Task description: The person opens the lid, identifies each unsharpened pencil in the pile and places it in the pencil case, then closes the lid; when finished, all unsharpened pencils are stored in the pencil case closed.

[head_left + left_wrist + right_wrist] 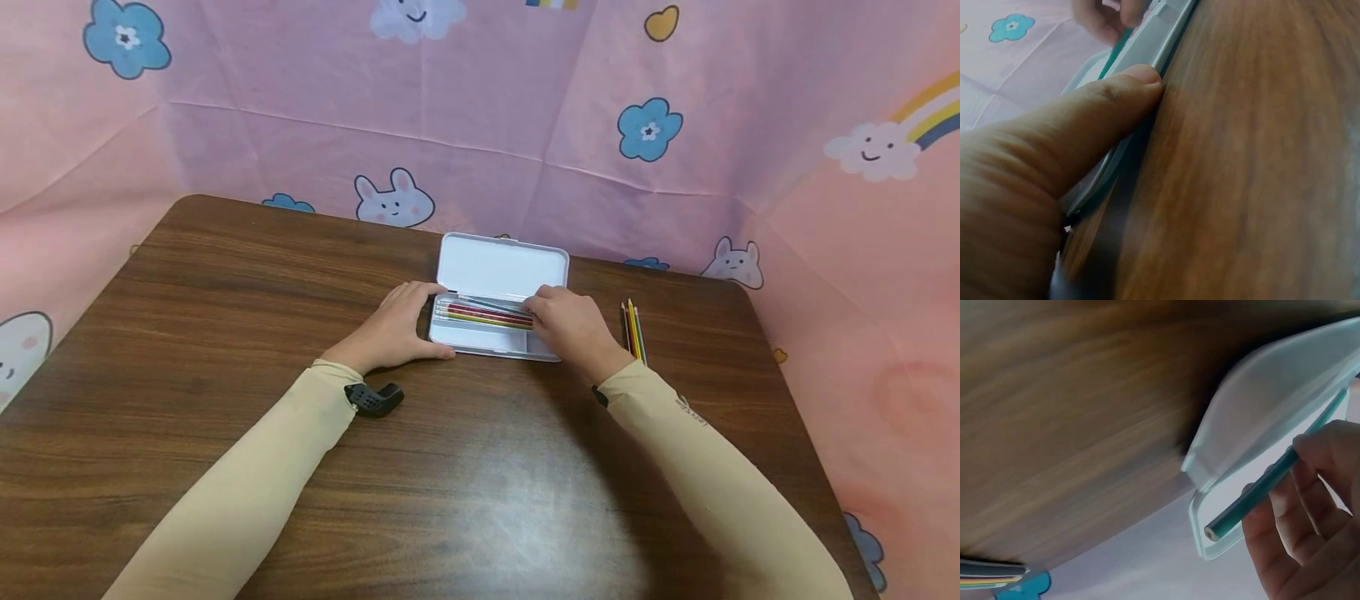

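Observation:
An open white pencil case [480,337] lies on the table, its lid [501,268] tilted up at the back. Several red and yellow pencils [480,315] lie side by side in its rear compartment. My left hand [393,329] grips the left end of the case, the thumb on the front wall and the fingers at the back. Above the case's right part, my right hand [573,327] pinches a green pencil [1254,497] between thumb and fingers. The pencil slants over the case, its cut end showing in the right wrist view.
To the right of the case, several loose coloured pencils [633,329] lie together, partly hidden by the right forearm. The brown wooden table [465,483] ends at the back against a pink patterned cloth [300,75].

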A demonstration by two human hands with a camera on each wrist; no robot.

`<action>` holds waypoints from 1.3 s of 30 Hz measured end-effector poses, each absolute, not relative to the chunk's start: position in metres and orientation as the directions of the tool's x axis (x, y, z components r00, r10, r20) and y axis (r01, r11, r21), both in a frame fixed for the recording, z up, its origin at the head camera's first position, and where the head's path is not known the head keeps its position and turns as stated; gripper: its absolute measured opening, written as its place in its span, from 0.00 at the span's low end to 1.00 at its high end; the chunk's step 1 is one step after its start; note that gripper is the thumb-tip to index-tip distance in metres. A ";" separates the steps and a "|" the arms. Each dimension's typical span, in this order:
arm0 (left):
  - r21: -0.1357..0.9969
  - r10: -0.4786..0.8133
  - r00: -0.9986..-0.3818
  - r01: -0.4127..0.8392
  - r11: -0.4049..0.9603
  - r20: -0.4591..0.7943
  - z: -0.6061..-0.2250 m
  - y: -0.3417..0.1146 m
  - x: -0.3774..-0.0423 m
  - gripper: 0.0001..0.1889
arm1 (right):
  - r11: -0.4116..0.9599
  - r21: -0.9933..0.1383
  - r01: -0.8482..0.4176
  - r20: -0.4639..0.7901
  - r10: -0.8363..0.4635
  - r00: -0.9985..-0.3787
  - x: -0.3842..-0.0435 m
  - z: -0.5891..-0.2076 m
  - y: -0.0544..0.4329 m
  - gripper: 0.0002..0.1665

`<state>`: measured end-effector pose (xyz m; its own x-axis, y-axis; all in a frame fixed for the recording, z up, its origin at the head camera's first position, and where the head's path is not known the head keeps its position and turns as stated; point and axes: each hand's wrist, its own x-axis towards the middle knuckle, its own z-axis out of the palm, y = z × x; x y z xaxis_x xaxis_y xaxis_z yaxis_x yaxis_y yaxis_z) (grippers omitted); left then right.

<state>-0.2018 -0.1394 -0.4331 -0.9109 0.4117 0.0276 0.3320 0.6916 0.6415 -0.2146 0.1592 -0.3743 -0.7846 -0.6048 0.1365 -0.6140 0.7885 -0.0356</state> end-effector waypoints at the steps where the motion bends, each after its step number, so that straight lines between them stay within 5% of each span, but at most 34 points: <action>1: 0.642 0.412 -0.911 0.332 0.691 0.028 -0.433 -0.139 -0.202 0.55 | 0.784 -0.023 -0.621 0.135 -0.613 -0.779 -0.216 -0.375 0.157 0.13; 20: 0.639 0.419 -0.908 0.337 0.692 0.024 -0.429 -0.131 -0.203 0.55 | 0.772 0.068 -0.632 0.097 -0.636 -0.766 -0.227 -0.383 0.135 0.16; 32: 0.639 0.412 -0.910 0.340 0.690 0.039 -0.434 -0.132 -0.204 0.54 | 0.779 0.030 -0.626 0.063 -0.627 -0.777 -0.225 -0.383 0.137 0.15; 39: 0.636 0.401 -0.915 0.334 0.696 0.041 -0.437 -0.137 -0.203 0.55 | 0.776 -0.109 -0.622 0.068 -0.618 -0.783 -0.211 -0.367 0.171 0.14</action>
